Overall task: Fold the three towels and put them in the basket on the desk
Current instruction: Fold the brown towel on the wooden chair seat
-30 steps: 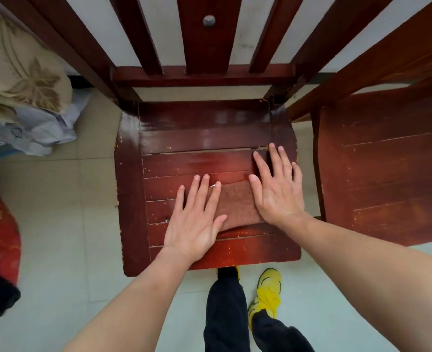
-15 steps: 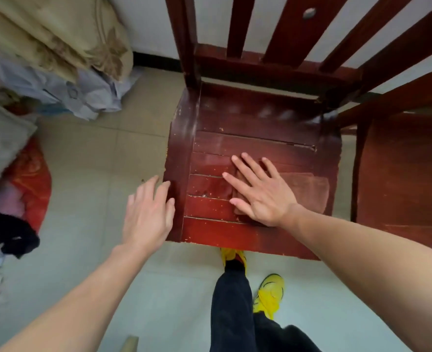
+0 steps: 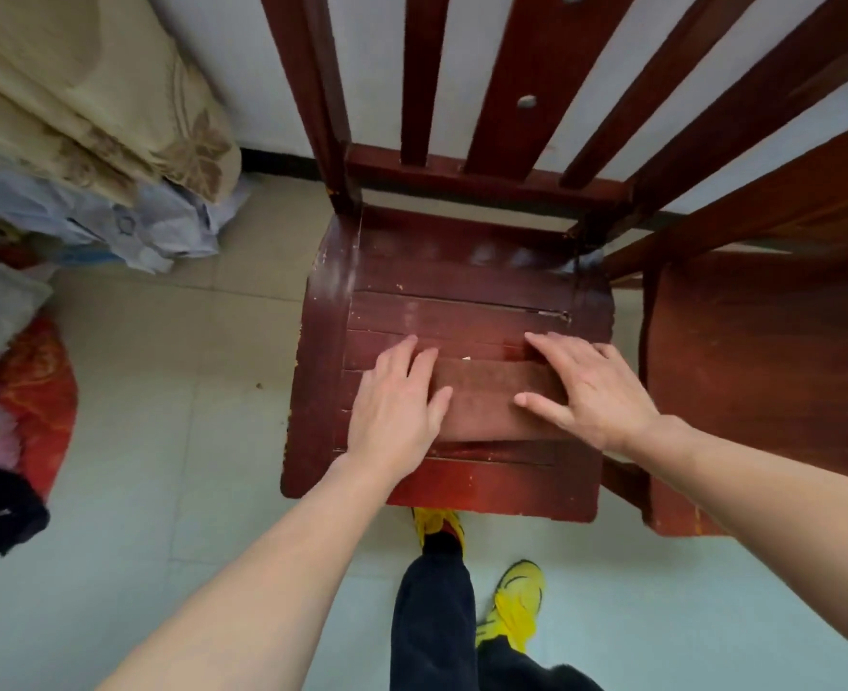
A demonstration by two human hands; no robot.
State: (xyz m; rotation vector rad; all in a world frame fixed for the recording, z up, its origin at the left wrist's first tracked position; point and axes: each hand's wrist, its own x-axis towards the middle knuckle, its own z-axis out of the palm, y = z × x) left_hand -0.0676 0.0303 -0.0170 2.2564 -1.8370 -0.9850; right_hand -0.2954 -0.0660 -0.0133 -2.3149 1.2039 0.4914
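1. The folded brown towel [image 3: 482, 401] lies flat on the seat of the red chair [image 3: 462, 296], at the centre of the frame.
2. The left hand [image 3: 394, 416] rests on its left end, fingers straight and close together.
3. The right hand [image 3: 591, 396] presses its right end, fingers straight, a little spread.
4. A second chair [image 3: 761, 351] stands at the right, bedding [image 3: 88, 92] at upper left.

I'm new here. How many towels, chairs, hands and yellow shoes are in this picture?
Brown towel: 1
Wooden chairs: 2, middle chair and right chair
Hands: 2, left hand and right hand
Yellow shoes: 2
Total: 7
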